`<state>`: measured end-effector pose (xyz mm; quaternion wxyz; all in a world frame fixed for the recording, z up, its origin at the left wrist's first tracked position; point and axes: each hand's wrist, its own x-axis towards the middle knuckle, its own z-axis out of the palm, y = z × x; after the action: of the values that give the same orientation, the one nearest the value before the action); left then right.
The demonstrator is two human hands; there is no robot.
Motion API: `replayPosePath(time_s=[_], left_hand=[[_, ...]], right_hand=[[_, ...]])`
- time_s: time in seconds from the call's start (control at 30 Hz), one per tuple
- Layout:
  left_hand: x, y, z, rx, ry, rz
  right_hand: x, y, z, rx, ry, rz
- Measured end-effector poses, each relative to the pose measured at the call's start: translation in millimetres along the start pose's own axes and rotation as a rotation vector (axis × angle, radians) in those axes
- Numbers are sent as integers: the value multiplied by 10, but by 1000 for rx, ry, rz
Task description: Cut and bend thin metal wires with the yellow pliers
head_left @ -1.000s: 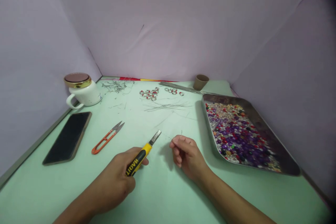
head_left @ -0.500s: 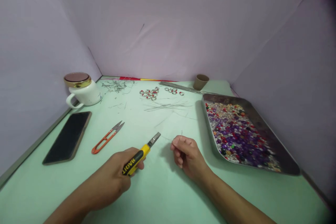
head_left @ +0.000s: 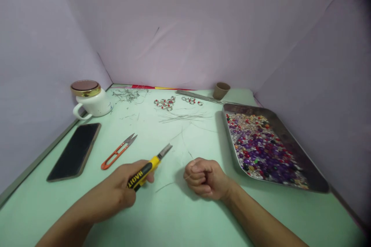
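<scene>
Yellow and black pliers [head_left: 143, 173] are gripped in my left hand [head_left: 124, 185], their metal jaws pointing up and to the right. My right hand [head_left: 205, 178] is closed around a thin wire [head_left: 165, 187], whose ends stick out above the fingers and to the left over the table. Between the plier jaws and my right hand there is a gap. Orange-handled snips [head_left: 117, 153] lie on the table to the left of the pliers.
A metal tray [head_left: 301, 144] of mixed beads stands at the right. Behind are beaded pieces [head_left: 165, 103], loose wires [head_left: 185, 117], wire scraps [head_left: 129, 94] and a brown cup [head_left: 221, 90]. A phone [head_left: 74, 152] and a lidded white mug [head_left: 97, 103] stand left.
My left hand has moved slightly left and down with the pliers. My right hand has turned and lowered, its fingers curled more tightly, and the wire now extends to its left.
</scene>
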<state>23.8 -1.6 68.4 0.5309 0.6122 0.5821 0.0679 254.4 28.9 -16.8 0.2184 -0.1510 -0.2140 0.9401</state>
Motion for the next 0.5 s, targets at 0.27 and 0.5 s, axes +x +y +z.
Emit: replayPosePath(time_s=[0.27, 0.5], left_hand=[[-5, 37, 207, 28, -91, 130], [3, 35, 200, 78, -31, 105]], right_hand=[[-7, 17, -7, -6, -49, 121], [-9, 39, 1, -33, -32, 123]])
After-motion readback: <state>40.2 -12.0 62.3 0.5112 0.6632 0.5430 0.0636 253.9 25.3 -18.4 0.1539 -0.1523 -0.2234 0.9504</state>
